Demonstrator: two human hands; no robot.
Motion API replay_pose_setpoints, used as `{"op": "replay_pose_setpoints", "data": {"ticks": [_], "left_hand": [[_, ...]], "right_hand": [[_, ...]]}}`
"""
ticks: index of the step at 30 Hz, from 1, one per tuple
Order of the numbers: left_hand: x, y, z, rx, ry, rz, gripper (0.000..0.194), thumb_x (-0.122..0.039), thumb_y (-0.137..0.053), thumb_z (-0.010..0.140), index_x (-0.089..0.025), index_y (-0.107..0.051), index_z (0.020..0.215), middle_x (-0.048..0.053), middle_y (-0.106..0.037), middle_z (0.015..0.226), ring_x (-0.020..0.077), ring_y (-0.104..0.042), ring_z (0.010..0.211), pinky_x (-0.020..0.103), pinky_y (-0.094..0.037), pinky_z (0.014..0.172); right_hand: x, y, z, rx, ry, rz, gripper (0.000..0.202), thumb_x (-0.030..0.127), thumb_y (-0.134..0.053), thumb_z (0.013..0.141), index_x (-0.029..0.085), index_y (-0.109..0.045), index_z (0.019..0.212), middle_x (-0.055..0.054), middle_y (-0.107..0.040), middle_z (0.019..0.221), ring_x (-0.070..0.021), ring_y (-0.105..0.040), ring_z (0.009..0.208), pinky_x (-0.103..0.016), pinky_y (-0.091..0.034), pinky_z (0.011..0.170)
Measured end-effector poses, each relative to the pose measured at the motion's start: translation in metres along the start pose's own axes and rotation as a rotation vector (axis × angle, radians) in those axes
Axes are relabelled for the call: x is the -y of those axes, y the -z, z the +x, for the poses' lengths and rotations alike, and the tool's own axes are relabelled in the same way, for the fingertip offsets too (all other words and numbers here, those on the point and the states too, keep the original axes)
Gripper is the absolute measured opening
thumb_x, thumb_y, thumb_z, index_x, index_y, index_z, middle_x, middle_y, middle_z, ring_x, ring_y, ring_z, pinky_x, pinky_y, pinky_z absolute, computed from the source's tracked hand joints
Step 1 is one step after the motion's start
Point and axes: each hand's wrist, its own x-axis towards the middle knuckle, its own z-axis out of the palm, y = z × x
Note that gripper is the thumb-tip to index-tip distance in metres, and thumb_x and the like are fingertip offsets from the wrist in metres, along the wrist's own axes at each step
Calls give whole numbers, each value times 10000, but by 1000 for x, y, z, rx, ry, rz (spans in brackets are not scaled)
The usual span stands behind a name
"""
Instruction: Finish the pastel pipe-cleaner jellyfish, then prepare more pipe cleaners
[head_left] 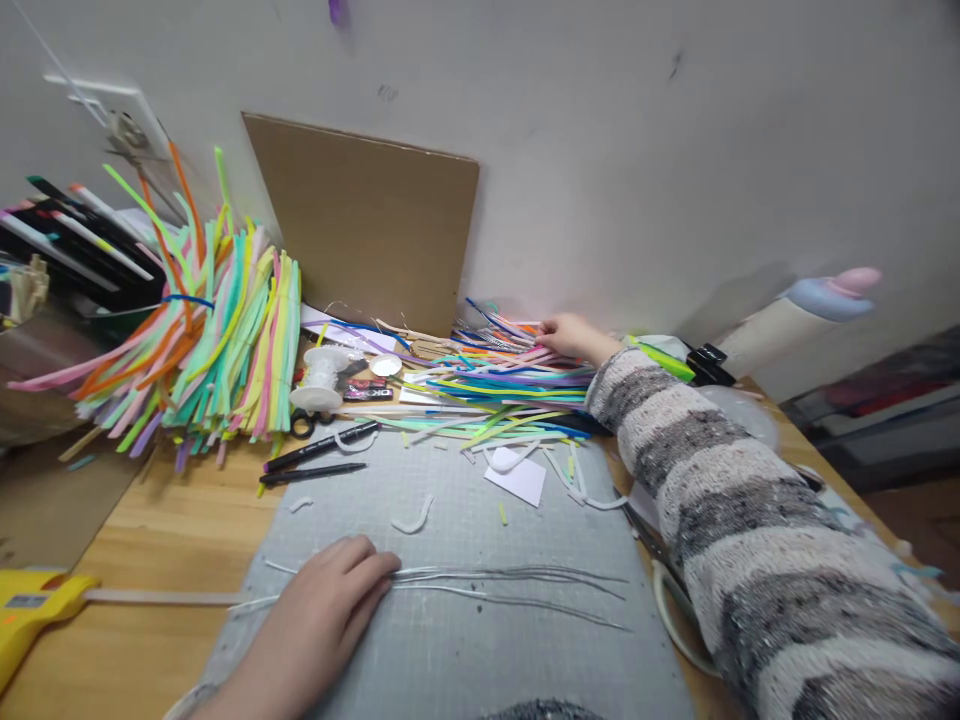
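My left hand (334, 610) lies palm down on the grey cutting mat (450, 670), fingers together and extended over several thin silvery wires (517, 573). The wires run right from under the fingers, and their pale ends show left of the hand. My right hand (574, 337) reaches to the back of the table, its fingertips closed at the upper edge of a pile of coloured pipe cleaners (502, 385). They appear to pinch a pipe cleaner there, though the exact strand is hard to make out. A striped knitted sleeve covers the right arm.
A thick bundle of pastel pipe cleaners (225, 340) stands at left, near a yellow glue gun (37, 610). Black pens (319, 447) and a clear spool (319, 378) lie behind the mat. Scissors (682, 615) lie under the right forearm. A cardboard sheet (367, 220) leans on the wall.
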Motion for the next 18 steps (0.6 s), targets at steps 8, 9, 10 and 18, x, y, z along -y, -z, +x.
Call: {"op": "replay_pose_setpoints", "data": {"ticks": [8, 9, 10, 18], "left_hand": [[2, -1, 2, 0, 1, -1, 275, -309, -369, 979, -273, -635, 1042, 36, -617, 910, 204, -609, 862, 329, -486, 748], [1, -1, 2, 3, 3, -2, 276, -312, -369, 979, -274, -635, 1042, 36, -616, 908, 205, -609, 860, 331, -486, 748], [1, -1, 2, 4, 5, -2, 276, -316, -370, 979, -274, -635, 1041, 36, -616, 908, 206, -609, 859, 333, -486, 749], [2, -2, 1, 6, 5, -3, 282, -331, -372, 980, -275, -641, 1042, 41, -622, 918, 205, -613, 872, 325, -487, 758]], "right_hand": [[6, 42, -16, -278, 64, -74, 237, 232, -493, 890, 165, -650, 1055, -125, -703, 998, -213, -607, 849, -282, -386, 698], [6, 48, -20, -317, 62, -82, 235, 238, -486, 894, 172, -641, 1059, -123, -706, 967, -222, -612, 833, -292, -387, 694], [6, 55, -23, -362, 55, -79, 227, 240, -486, 894, 178, -633, 1056, -116, -708, 932, -228, -616, 813, -300, -389, 689], [-22, 102, -19, -717, -17, 286, 99, 139, -472, 900, 148, -556, 952, -106, -696, 815, -163, -611, 740, -304, -414, 724]]}}
